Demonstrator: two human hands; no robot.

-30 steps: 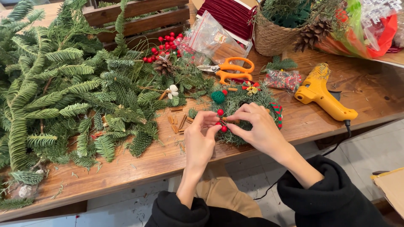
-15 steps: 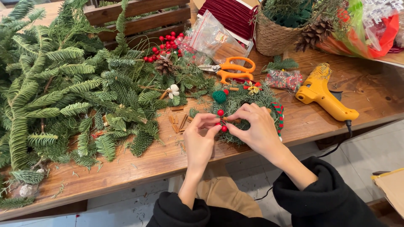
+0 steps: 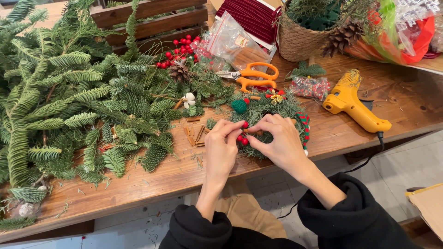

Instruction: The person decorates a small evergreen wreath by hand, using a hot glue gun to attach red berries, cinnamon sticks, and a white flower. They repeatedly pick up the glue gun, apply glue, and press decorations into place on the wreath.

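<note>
Wood: brown plank table (image 3: 364, 115), seen from the head camera, strewn with greenery and craft supplies.
Wreath: small round green wreath (image 3: 281, 110) lying flat near the table's front edge; being round it has no long axis, and its face points up at the camera.
Left hand: left hand (image 3: 220, 150), fingertips pinched on the red berries (image 3: 242, 137) at the wreath's near-left rim.
Right hand: right hand (image 3: 279, 143), fingers curled, pinching the same berry cluster from the other side; it covers the wreath's near part.
Step, as judged: seating berries well calls for a steady pinch close to the stem, with the wreath kept flat.
Left of wreath: cinnamon sticks (image 3: 196, 133), then a big heap of fir branches (image 3: 69, 106).
Behind: orange scissors (image 3: 251, 76), a loose berry sprig (image 3: 180, 48), a woven basket (image 3: 300, 41).
Right: yellow glue gun (image 3: 353, 103), nozzle pointing back-left, well apart from both hands.
</note>
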